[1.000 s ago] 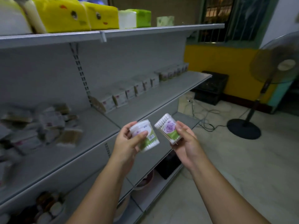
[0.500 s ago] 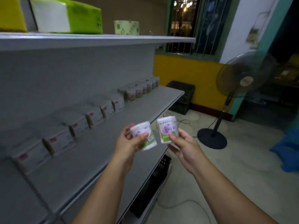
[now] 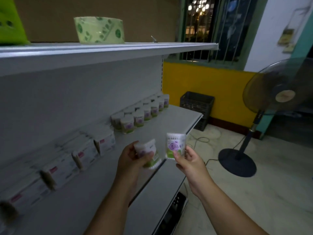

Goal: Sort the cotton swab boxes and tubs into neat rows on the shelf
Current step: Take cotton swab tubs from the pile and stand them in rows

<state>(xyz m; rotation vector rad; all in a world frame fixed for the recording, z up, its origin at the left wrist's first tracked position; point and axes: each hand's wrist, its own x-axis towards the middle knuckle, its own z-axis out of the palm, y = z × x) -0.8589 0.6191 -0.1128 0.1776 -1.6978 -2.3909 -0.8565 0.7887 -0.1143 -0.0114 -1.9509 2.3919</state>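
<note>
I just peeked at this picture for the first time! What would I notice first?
Right in the middle, the left hand and the right hand each hold a small cotton swab tub, the left tub tilted and the right tub upright, showing a purple rose. Behind them, more tubs stand in rows on the grey shelf, and a big standing fan is on the right.

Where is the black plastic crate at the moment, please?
In the head view, the black crate sits on the floor against the yellow wall, just beyond the shelf's far end.
</note>
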